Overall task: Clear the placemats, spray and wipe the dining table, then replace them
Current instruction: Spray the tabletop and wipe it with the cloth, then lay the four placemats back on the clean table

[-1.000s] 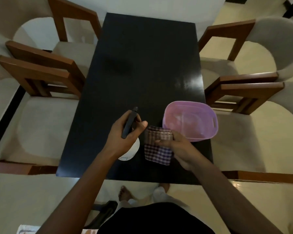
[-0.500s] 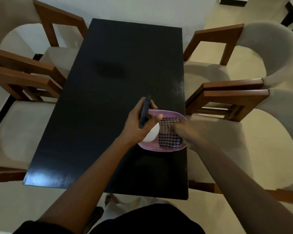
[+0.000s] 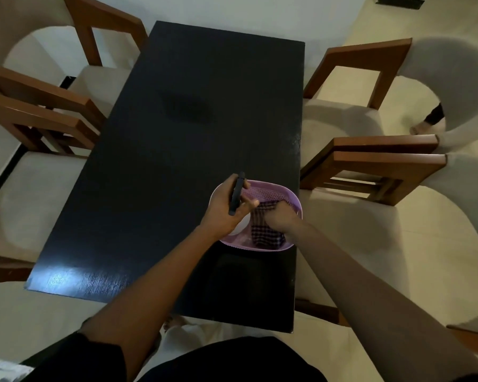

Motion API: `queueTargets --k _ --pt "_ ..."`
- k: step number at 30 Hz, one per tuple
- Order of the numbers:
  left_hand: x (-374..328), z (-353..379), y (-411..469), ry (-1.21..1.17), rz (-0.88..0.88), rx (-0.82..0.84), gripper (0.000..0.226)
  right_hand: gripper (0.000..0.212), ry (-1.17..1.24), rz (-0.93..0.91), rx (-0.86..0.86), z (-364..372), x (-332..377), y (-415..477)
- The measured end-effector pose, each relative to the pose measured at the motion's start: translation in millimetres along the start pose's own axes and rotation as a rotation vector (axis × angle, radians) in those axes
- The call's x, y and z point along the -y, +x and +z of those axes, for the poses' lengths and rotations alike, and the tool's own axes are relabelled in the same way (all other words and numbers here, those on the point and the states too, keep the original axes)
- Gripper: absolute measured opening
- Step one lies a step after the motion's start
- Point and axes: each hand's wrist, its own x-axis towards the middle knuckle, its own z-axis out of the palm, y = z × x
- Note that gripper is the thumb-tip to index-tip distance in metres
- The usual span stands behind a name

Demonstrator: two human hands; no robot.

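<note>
left chairs [image 3: 39, 186]: I see two with wooden arms and pale cushions, drawn up along the left edge of the tabletop.
tabletop [image 3: 177, 161]: black and glossy, a long rectangle running away from me; a patch of glare sits on its near left corner.
left hand [image 3: 224, 216]: I see it reaching in over the near right part of the tabletop, fingers wrapped round the spray bottle and the thumb lying across the front.
spray bottle [image 3: 237, 193]: held upright, its black head sticking up above the fingers and its white body showing just below the palm, down inside the left half of the basket. I cannot tell whether it touches the bottom.
basket [image 3: 294, 198]: purple plastic, oval, standing on the tabletop close to the right edge.
cloth [image 3: 267, 235]: dark and light checks, lying in the right half of the basket, just beside the bottle, its lower end against the near wall.
right hand [image 3: 280, 216]: inside the basket, fingers curled down and gripping the upper end of the cloth.
right chairs [image 3: 370, 158]: two more of the same kind along the right edge.
</note>
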Motion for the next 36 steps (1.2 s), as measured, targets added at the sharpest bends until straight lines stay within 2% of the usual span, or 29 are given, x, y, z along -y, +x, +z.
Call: queueTargets --k 4,6,9,13,15,19,23,25,31,34,36 --pt "3.1 -10.3 -4.0 0.102 -0.058 0.085 0.058 0.030 -0.314 -0.156 -0.102 -7.7 0.0 -8.3" --pt "3.5 -16.0 -7.1 0.161 -0.080 0.120 0.073 0.036 -0.352 -0.223 -0.178 -8.7 -1.4 -14.6" --pt "2.1 -23.9 -14.0 0.190 -0.065 0.129 0.082 0.039 -0.267 -0.282 -0.229 -4.9 -1.9 -24.3" --pt "0.2 -36.7 -28.5 0.164 -0.032 0.038 0.077 0.033 -0.037 -0.404 -0.378 2.2 4.2 -38.6" --pt "-0.4 -45.2 -40.7 0.145 -0.027 -0.058 0.064 0.032 0.044 -0.502 -0.467 6.8 14.4 -54.3" --pt "-0.2 -68.1 -77.7 0.089 -0.029 -0.242 0.046 0.026 0.124 -0.801 -0.537 29.0 43.8 -97.1" --pt "14.4 -100.4 -132.5 0.080 -0.041 -0.411 0.036 0.023 0.078 -1.013 -0.414 78.5 72.3 -136.3" --pt "26.4 -120.7 -171.2 0.084 -0.066 -0.518 0.032 0.023 0.067 -1.049 -0.297 114.3 83.9 -153.3" --pt "73.7 -164.2 -314.3 0.047 -0.225 -0.806 0.027 0.017 -0.067 -1.023 0.087 231.4 85.5 -195.7" --pt "102.4 -176.8 -405.6 0.006 -0.347 -0.943 0.025 0.019 -0.165 -0.931 0.335 297.8 76.0 -224.7" --pt "118.7 -181.7 -461.2 -0.036 -0.444 -1.011 0.024 0.021 -0.210 -0.879 0.441 336.3 69.0 -237.1"
